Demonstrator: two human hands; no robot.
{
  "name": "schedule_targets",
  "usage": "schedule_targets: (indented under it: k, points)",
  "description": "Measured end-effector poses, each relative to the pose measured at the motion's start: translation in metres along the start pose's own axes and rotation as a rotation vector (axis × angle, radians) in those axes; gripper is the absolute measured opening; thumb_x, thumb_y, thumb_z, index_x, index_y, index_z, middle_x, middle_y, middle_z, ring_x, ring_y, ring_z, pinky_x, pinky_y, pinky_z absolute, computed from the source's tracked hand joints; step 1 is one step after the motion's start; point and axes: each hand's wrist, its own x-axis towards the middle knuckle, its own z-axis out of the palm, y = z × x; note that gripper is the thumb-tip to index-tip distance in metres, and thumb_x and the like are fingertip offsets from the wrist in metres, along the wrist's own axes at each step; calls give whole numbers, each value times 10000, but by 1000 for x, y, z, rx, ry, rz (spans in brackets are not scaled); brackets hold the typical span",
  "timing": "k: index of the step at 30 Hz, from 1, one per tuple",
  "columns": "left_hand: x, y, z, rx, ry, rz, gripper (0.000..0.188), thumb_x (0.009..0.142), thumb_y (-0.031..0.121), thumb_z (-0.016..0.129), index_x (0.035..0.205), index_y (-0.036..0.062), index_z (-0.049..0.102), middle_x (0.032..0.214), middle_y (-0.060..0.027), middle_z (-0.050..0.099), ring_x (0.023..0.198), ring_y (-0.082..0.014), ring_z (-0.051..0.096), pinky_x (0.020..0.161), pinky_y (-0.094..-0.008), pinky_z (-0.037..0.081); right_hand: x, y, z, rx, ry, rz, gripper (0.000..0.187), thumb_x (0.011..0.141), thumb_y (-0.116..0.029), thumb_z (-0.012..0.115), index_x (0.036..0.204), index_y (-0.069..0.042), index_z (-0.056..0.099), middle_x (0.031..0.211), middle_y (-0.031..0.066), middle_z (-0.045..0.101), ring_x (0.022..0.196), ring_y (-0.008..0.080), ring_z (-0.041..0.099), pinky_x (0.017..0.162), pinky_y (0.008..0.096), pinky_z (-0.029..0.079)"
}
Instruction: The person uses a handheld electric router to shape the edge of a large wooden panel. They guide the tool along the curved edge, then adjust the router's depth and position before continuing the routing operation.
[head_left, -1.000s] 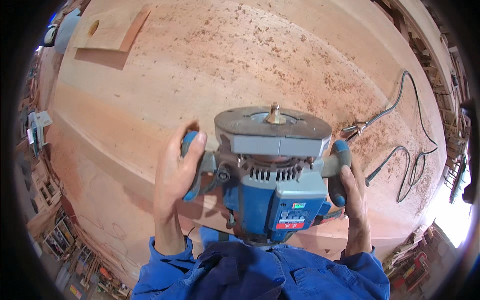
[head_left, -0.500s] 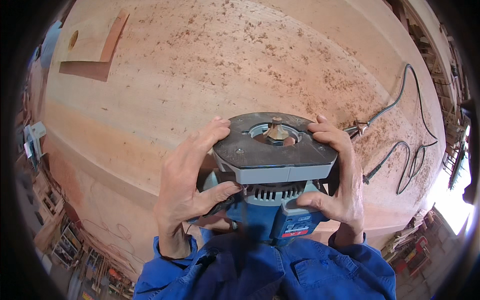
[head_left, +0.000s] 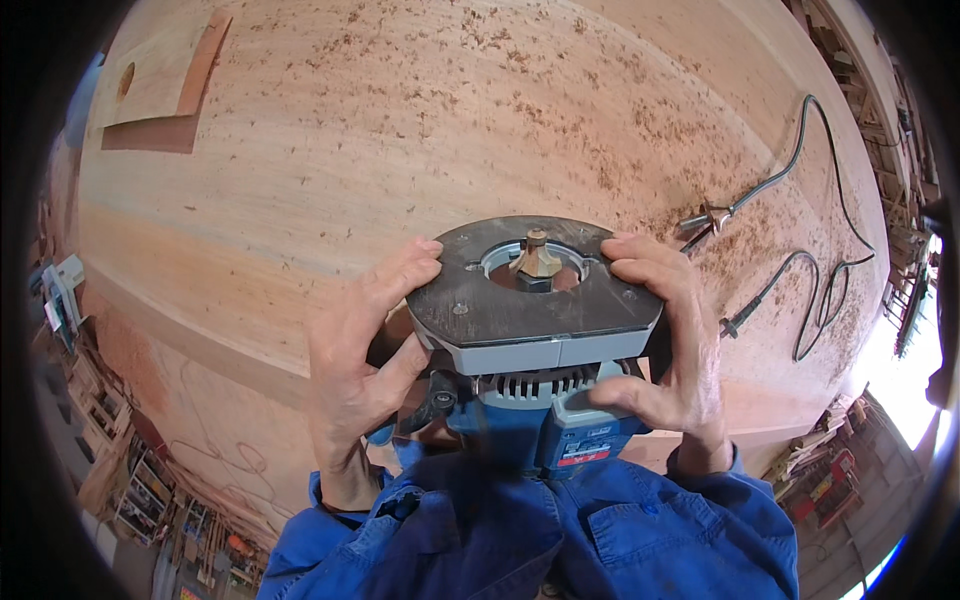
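Close to my body is a blue and grey router (head_left: pixel 505 320), turned with its black base plate upward. A brassy, cone-shaped router bit (head_left: pixel 538 260) sticks up through the round opening in the plate. My left hand (head_left: pixel 365 350) grips the left side, fingers over the plate's edge and thumb below it beside a dark knob (head_left: pixel 443 398). On the right side my right hand (head_left: pixel 670 335) holds on, fingertips on the plate and thumb on the blue housing. Part of the router's underside is hidden by my blue work clothes.
A large wooden surface (head_left: pixel 330 190) strewn with brown shavings spreads out ahead. At its far left lies a wooden piece with a hole (head_left: pixel 165 75). A black cord (head_left: pixel 800 150) with plug-like ends loops at the right. Wood offcuts (head_left: pixel 815 445) lie beyond the lower right edge.
The router has shifted slightly left and up in view. My left thumb has drawn back from the middle of the housing toward the plate's left corner, uncovering the dark knob.
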Motion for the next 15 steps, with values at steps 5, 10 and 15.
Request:
schedule_targets:
  k: [5,10,15]
  points:
    - [2,-10,-10,-480,-17,-177,532,818,344,688,1171,-54,667,1282,-254,637,1320,-374,528,1132,-477,364,14,36,-43,184,-258,49,938,820,-837,466,1152,11,687,1290,188,644,1309,354,542,1138,551,308]
    - [9,-32,14,-885,47,-204,655,830,514,598,1085,-79,707,1207,-281,656,1301,-407,520,1179,-519,281,4,89,14,949,-35,7,881,927,-763,370,1098,36,699,1209,266,655,1301,433,507,1124,570,330]
    - [10,-6,31,-894,279,-307,553,835,434,612,961,-91,733,1070,-288,697,1181,-414,593,1147,-526,329,-9,97,22,1050,56,-1,772,980,-667,381,1013,25,722,1131,268,685,1221,432,568,1092,565,367]
